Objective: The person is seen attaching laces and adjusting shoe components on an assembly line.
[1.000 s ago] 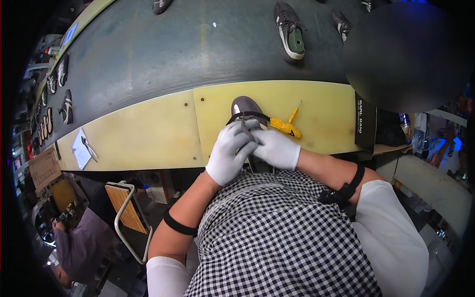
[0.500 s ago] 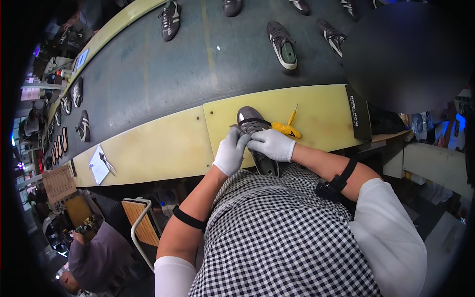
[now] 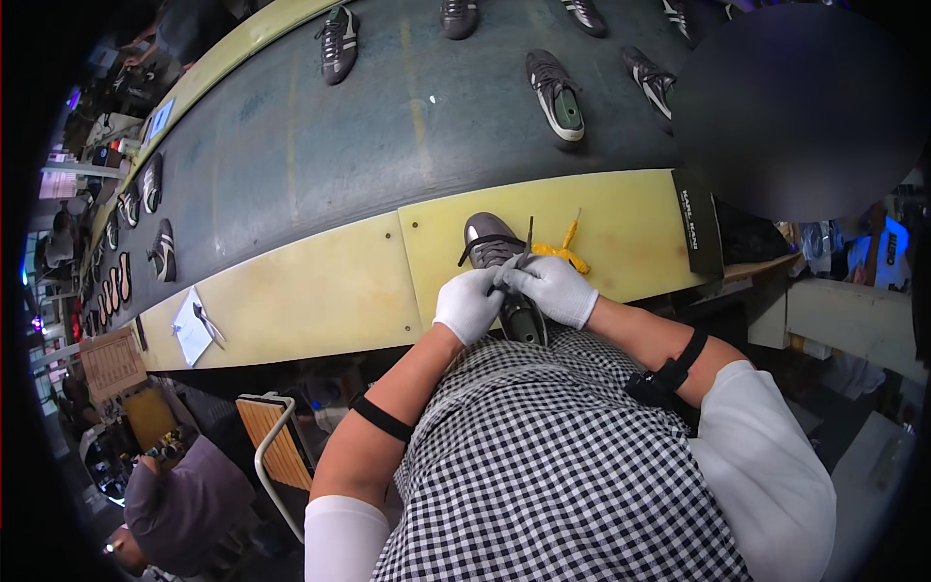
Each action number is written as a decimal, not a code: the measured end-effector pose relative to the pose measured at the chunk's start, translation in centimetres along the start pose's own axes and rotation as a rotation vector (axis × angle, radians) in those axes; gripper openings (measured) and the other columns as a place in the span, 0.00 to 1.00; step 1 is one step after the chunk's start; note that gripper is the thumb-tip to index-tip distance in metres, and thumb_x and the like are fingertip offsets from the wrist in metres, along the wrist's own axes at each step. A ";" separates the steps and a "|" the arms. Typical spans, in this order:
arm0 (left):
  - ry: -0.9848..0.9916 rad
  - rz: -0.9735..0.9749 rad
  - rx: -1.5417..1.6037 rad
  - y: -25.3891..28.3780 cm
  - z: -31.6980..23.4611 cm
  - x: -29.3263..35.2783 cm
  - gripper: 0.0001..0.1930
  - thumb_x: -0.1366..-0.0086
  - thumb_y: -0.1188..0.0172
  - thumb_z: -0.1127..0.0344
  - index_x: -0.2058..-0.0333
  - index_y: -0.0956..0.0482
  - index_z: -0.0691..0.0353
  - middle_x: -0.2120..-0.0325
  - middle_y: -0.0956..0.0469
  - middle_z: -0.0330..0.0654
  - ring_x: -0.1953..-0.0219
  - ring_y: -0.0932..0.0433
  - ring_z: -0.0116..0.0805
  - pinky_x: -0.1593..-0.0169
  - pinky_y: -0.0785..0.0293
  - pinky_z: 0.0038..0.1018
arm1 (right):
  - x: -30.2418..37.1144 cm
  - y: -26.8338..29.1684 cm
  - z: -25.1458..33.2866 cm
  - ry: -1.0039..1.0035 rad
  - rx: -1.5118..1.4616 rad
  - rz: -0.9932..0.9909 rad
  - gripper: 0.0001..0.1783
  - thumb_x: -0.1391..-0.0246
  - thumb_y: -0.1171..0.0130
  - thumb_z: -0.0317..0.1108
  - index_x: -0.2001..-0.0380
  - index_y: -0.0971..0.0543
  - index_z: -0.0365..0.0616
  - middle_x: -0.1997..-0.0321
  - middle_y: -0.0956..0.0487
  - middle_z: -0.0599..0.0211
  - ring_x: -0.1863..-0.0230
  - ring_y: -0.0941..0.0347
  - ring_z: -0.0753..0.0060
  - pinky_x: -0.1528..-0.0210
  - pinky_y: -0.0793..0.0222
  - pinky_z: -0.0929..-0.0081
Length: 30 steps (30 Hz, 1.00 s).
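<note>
A dark grey sneaker (image 3: 488, 229) with a pale toe edge lies toe away from me on the yellow worktop, its heel close to my checked apron. Over its laced front my gloved hands meet. My left hand (image 3: 467, 305) is closed, fingertips pinching the dark shoelace at the top of the lacing. My right hand (image 3: 556, 290) is closed on the lace too, and a loose lace end (image 3: 530, 235) stands up above its fingers. The exact grip between the fingertips is partly hidden. Beyond my right hand lies a yellow wrapped bundle (image 3: 572, 254) with a thin tip.
A dark conveyor belt (image 3: 320, 155) carries several similar sneakers, including one (image 3: 556, 97) with a green insole. On the yellow worktop (image 3: 310, 301) at left lie white paper and a cutting tool (image 3: 208, 323). A black box (image 3: 698, 223) stands at right. Another person (image 3: 184, 504) is at lower left.
Both hands have shifted slightly right and toward me, pulling the lace. A lace end now stands up by my right hand, and another lies across the shoe's left side.
</note>
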<state>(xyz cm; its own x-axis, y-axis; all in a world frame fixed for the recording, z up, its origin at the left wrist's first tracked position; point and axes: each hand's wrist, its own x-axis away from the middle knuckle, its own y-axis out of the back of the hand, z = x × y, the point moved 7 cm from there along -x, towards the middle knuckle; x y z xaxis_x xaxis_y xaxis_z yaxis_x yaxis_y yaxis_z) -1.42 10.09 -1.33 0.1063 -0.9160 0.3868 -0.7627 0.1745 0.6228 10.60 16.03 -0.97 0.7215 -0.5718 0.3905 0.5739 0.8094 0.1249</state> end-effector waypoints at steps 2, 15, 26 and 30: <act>-0.136 -0.018 0.123 0.0 0.2 0.3 0.14 0.38 0.44 0.65 0.55 0.19 0.61 0.67 0.18 0.55 0.59 0.20 0.56 0.54 0.24 0.43 | 0.0 -0.1 0.2 0.077 -0.063 -0.050 0.16 0.35 0.46 0.39 0.60 0.17 0.36 0.62 0.17 0.60 0.60 0.21 0.68 0.53 0.28 0.74; 0.212 0.318 -0.226 -1.7 8.3 6.1 0.22 0.31 0.47 0.51 0.47 0.22 0.61 0.59 0.19 0.57 0.56 0.21 0.57 0.48 0.27 0.43 | 4.7 2.8 -10.8 -0.534 -0.532 -0.095 0.19 0.34 0.49 0.44 0.70 0.23 0.39 0.77 0.24 0.63 0.78 0.26 0.68 0.74 0.29 0.71; 0.091 0.145 0.537 -2.4 3.8 2.9 0.27 0.36 0.43 0.73 0.39 0.36 0.66 0.69 0.25 0.41 0.68 0.25 0.29 0.61 0.26 0.24 | 1.5 0.8 -4.9 0.115 0.324 0.024 0.19 0.50 0.44 0.27 0.52 0.23 0.42 0.59 0.21 0.53 0.55 0.24 0.52 0.49 0.29 0.59; 0.163 0.052 0.620 -3.2 5.8 3.4 0.12 0.32 0.47 0.68 0.52 0.28 0.65 0.72 0.23 0.44 0.69 0.23 0.32 0.62 0.25 0.29 | 0.8 1.4 -1.6 -0.044 0.574 0.180 0.13 0.43 0.48 0.36 0.57 0.21 0.48 0.62 0.17 0.55 0.59 0.20 0.52 0.54 0.26 0.58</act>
<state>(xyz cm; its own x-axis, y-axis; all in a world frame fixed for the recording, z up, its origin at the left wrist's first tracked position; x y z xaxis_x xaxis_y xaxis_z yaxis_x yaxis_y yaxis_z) -2.30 4.34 -5.94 0.1172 -0.8369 0.5347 -0.9916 -0.0686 0.1100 12.62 16.51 -1.97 0.7640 -0.4229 0.4873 0.1346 0.8432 0.5205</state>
